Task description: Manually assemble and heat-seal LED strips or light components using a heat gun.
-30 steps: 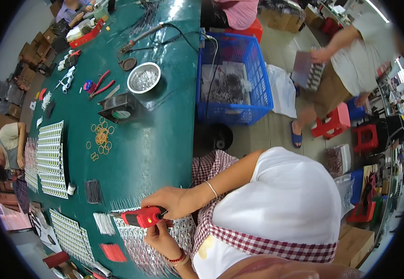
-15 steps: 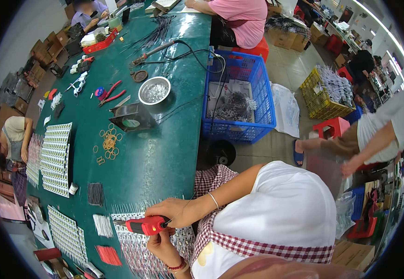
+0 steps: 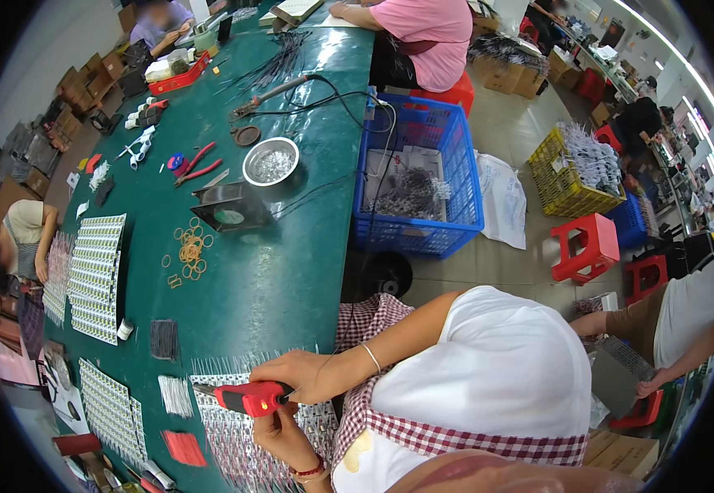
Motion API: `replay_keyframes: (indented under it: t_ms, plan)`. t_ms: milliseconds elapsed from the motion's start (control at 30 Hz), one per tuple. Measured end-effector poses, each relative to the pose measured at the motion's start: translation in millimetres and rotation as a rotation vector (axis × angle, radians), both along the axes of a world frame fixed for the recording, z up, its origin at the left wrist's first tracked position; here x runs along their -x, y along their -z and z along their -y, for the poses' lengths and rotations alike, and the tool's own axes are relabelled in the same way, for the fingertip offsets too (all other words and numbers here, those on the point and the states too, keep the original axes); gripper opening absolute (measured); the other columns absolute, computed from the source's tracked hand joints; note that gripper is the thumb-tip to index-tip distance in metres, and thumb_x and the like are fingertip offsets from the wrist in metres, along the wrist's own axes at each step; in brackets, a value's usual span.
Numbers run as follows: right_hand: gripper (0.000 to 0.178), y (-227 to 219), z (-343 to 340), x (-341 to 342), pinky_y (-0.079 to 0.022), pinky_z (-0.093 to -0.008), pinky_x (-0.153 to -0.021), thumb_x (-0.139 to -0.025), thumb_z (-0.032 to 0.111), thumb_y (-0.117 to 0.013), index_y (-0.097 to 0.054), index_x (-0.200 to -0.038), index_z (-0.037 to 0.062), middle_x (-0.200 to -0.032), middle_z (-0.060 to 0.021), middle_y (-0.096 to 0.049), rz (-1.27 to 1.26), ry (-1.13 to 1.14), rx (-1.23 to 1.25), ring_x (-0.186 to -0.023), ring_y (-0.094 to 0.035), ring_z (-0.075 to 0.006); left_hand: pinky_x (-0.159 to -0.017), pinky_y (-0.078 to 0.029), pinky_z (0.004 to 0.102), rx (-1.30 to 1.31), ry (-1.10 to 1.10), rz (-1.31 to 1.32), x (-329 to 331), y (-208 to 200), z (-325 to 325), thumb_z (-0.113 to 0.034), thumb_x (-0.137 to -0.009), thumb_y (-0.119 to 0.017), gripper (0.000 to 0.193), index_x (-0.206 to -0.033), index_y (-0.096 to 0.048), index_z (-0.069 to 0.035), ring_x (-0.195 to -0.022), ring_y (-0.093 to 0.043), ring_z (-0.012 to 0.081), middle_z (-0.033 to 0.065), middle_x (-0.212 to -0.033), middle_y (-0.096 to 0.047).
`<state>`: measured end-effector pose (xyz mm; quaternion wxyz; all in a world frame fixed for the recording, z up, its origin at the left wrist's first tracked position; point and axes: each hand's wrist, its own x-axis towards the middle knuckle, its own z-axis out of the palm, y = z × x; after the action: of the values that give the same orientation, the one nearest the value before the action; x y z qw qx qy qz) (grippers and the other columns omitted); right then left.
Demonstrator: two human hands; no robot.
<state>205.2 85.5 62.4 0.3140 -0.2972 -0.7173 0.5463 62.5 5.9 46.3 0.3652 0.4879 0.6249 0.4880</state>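
My right hand [image 3: 303, 375], with a pale bracelet at its wrist, is closed round a red and black soldering gun [image 3: 254, 398]. The gun's pointed metal tip lies over a panel of small white circuit boards [image 3: 229, 380], and a thin wire runs at its back end. Just below the gun is my left hand [image 3: 284, 440], red beads at its wrist. Its fingers are pinched together against the gun's underside; what they hold is hidden. Rows of thin wires [image 3: 246, 456] stick out along the panel. Beside it lie bundles of black [image 3: 164, 339], white [image 3: 175, 396] and red wires [image 3: 184, 449].
More board panels [image 3: 96, 275] lie on the green table [image 3: 250, 304]. Rubber bands [image 3: 190, 252], a metal bowl [image 3: 271, 162], red pliers [image 3: 198, 162] and a soldering iron [image 3: 270, 97] are farther off. A blue crate [image 3: 422, 238] stands beside the table; a person [image 3: 685, 320] holds a grey panel.
Both my hands keep nearly the same grip and place; the view has shifted slightly. At the right, the person in the pale top has moved away from the red stool, and a grey panel shows.
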Motion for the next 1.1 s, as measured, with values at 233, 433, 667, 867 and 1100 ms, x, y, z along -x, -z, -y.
replay_keyframes:
  t_ms: [233,433,667,867,1100]
  plan:
    - [0.047,7,3,0,-0.046,-0.0443,-0.075,-0.064,0.005,-0.074,-0.051,-0.105,0.0050,-0.093,-0.0146,-0.061,-0.012,0.021,-0.141,-0.091,-0.059,-0.0372,-0.057,-0.050,0.0255,0.026,-0.059,0.073,-1,4,4,0.000,-0.090,-0.053,0.014,-0.085,-0.064,0.008,-0.062,-0.057,0.0109,0.0067,-0.071,-0.062]
    - [0.044,12,4,2,-0.046,-0.0446,-0.072,-0.066,0.009,-0.075,-0.051,-0.103,0.0043,-0.091,-0.0142,-0.061,-0.008,0.063,-0.200,-0.090,-0.059,-0.0378,-0.052,-0.045,0.0323,-0.125,0.015,-0.578,-3,1,6,0.003,-0.085,-0.058,0.007,-0.085,-0.064,0.007,-0.060,-0.061,0.0174,0.0121,-0.070,-0.064]
    - [0.038,10,2,-1,-0.046,-0.0439,-0.072,-0.070,0.010,-0.071,-0.053,-0.103,0.0040,-0.090,-0.0165,-0.062,-0.033,0.107,-0.122,-0.089,-0.059,-0.0384,-0.055,-0.046,0.0373,-0.185,0.007,-0.683,-8,-3,0,0.007,-0.081,-0.058,0.010,-0.089,-0.063,0.006,-0.064,-0.061,0.0279,0.0152,-0.076,-0.063]
    - [0.047,7,-13,-11,-0.047,-0.0374,-0.075,-0.077,0.017,-0.072,-0.051,-0.117,0.0021,-0.093,-0.0153,-0.064,-0.068,-0.034,0.161,-0.084,-0.060,-0.0273,-0.060,-0.049,0.0259,0.024,-0.006,-0.192,-2,-12,0,0.000,-0.090,-0.052,0.015,-0.083,-0.061,0.010,-0.062,-0.056,0.0103,0.0081,-0.069,-0.062]
    - [0.046,25,-19,0,-0.048,-0.0326,-0.068,-0.075,0.022,-0.073,-0.054,-0.109,-0.0030,-0.077,-0.0072,-0.060,-0.199,-0.056,0.295,-0.072,-0.058,-0.0164,-0.055,-0.047,0.0267,0.028,0.018,-0.138,-4,-19,-3,-0.001,-0.086,-0.054,0.017,-0.073,-0.061,0.007,-0.059,-0.058,0.0128,0.0093,-0.064,-0.062]
